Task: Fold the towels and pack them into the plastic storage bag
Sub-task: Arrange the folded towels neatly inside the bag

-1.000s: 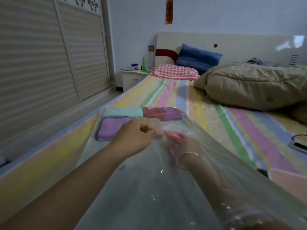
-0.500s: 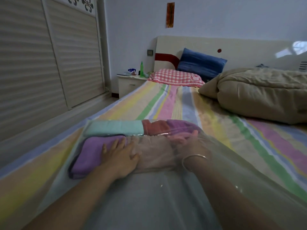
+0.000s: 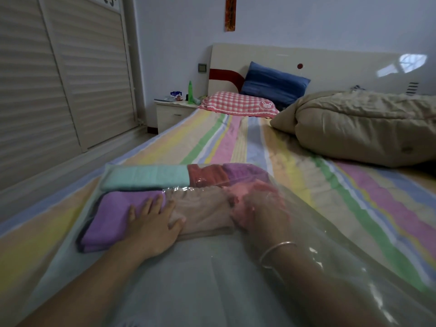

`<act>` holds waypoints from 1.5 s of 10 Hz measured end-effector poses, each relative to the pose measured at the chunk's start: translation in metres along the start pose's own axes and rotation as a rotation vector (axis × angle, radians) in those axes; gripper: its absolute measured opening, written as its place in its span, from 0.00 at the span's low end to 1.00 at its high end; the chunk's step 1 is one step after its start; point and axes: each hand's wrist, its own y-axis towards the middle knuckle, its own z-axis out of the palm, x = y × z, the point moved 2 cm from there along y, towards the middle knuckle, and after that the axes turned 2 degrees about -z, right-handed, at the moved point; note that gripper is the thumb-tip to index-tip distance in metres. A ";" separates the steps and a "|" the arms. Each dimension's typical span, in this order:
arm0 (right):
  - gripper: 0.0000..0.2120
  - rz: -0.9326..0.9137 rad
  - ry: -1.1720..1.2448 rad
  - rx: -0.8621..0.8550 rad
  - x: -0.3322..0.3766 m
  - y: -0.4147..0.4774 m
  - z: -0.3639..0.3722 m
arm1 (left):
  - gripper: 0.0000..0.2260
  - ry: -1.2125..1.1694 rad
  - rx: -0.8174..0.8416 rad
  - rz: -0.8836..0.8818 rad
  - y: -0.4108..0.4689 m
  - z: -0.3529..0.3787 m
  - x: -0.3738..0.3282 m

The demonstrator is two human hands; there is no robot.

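A clear plastic storage bag [image 3: 212,279] lies on the striped bed, its closed end away from me. Inside it, folded towels sit in two rows: teal [image 3: 146,177], red [image 3: 207,174] and a purple one [image 3: 245,172] at the back, a larger purple towel [image 3: 113,215] and a beige towel [image 3: 203,208] in front. My left hand [image 3: 153,227] lies flat on top of the plastic, fingers spread across the purple and beige towels. My right hand [image 3: 262,213] is inside the bag, blurred by the film, resting on a pink towel [image 3: 245,192] beside the beige one.
A bunched beige duvet [image 3: 365,128] fills the right side of the bed. A pink checked pillow [image 3: 238,103] and a blue pillow [image 3: 273,83] lie at the headboard. A nightstand [image 3: 172,114] and slatted wardrobe doors [image 3: 59,79] stand to the left, past the bed's edge.
My left hand let go of the bag's film and came down flat on the towels. My right hand pushed the pink towel deeper into the bag, next to the beige one.
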 end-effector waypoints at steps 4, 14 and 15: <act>0.26 -0.094 -0.008 0.326 -0.003 0.064 0.038 | 0.28 0.062 -0.028 0.025 -0.001 0.003 0.000; 0.27 -0.400 -0.463 0.262 -0.006 0.023 0.039 | 0.35 -0.131 -0.209 0.203 -0.040 -0.038 -0.035; 0.30 -0.290 -0.422 0.356 -0.018 -0.033 0.021 | 0.37 -0.293 -0.199 0.355 -0.084 -0.053 -0.082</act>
